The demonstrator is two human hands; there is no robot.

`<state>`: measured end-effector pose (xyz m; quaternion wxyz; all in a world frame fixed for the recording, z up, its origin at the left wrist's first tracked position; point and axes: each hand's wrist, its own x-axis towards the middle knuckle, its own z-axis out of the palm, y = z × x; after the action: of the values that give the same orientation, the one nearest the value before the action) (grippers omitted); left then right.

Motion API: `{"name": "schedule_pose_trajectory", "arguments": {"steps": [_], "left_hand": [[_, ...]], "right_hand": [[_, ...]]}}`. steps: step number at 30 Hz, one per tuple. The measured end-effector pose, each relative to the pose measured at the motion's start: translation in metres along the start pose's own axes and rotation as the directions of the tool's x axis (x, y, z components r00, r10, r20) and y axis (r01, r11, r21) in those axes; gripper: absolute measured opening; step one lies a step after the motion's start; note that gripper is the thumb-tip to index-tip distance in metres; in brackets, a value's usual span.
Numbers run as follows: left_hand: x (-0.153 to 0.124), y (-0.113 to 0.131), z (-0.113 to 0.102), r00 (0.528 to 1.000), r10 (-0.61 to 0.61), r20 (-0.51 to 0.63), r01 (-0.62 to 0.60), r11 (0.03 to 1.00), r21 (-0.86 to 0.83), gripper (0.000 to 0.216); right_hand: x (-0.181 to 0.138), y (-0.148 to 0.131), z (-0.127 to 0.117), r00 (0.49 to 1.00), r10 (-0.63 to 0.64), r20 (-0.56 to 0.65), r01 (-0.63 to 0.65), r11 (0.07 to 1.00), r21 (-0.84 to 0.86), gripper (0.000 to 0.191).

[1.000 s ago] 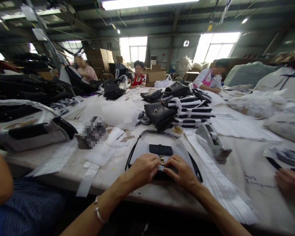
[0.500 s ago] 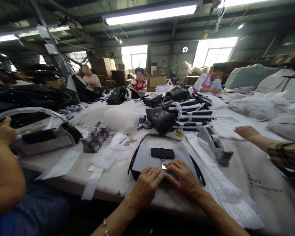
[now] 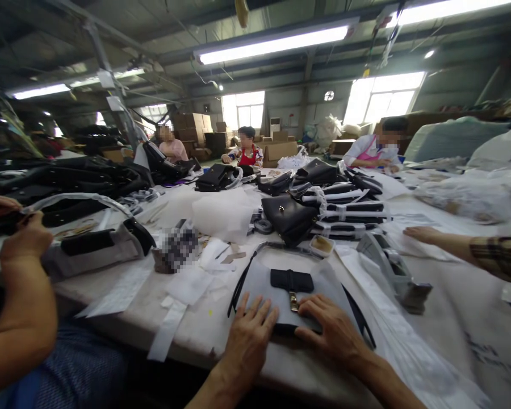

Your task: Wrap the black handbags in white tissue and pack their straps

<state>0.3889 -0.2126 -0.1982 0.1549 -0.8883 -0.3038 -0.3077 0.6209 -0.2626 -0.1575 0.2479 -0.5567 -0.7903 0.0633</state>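
Note:
A black handbag (image 3: 255, 281) lies flat on the table near its front edge, its front covered by a whitish protective sheet. A short black flap (image 3: 292, 280) with a gold-coloured clasp (image 3: 294, 302) shows at the middle of the bag. My left hand (image 3: 249, 335) is open, its fingers spread on the sheet at the bag's lower left. Beside the clasp, my right hand (image 3: 336, 329) rests on the lower right of the bag, fingertips close to the metal and thumb apart from the fingers. The bag's handle (image 3: 281, 245) lies toward the far side.
A tape dispenser (image 3: 387, 272) stands right of the bag, a small tub (image 3: 322, 245) behind it. Several black bags (image 3: 287, 218) are piled farther back. At left, a co-worker's hands (image 3: 25, 238) hold another bag's wrapped handle (image 3: 85, 197); another person's hand (image 3: 423, 234) lies at right.
My left hand has moved away from the clasp to the left, its fingers now spreading on the sheet. My right hand stays beside the clasp. The camera view has shifted slightly left and up.

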Motion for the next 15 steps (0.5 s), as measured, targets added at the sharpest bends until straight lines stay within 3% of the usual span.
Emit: {"name": "schedule_pose_trajectory", "arguments": {"steps": [4, 8, 15], "left_hand": [[0.014, 0.012, -0.003, 0.99, 0.041, 0.133, -0.045, 0.999, 0.028, 0.034], [0.003, 0.016, 0.009, 0.995, 0.052, 0.082, -0.056, 0.997, 0.048, 0.041], [-0.014, 0.017, 0.005, 0.999, 0.042, 0.033, -0.043, 0.999, 0.03, 0.043]], "right_hand": [[-0.005, 0.011, 0.01, 0.996, -0.06, -0.059, 0.057, 0.997, -0.054, 0.026], [-0.008, 0.019, 0.021, 0.972, -0.198, -0.129, 0.17, 0.965, -0.198, 0.049], [-0.011, 0.025, 0.028, 0.917, -0.348, -0.195, 0.267, 0.898, -0.35, 0.047]]}}
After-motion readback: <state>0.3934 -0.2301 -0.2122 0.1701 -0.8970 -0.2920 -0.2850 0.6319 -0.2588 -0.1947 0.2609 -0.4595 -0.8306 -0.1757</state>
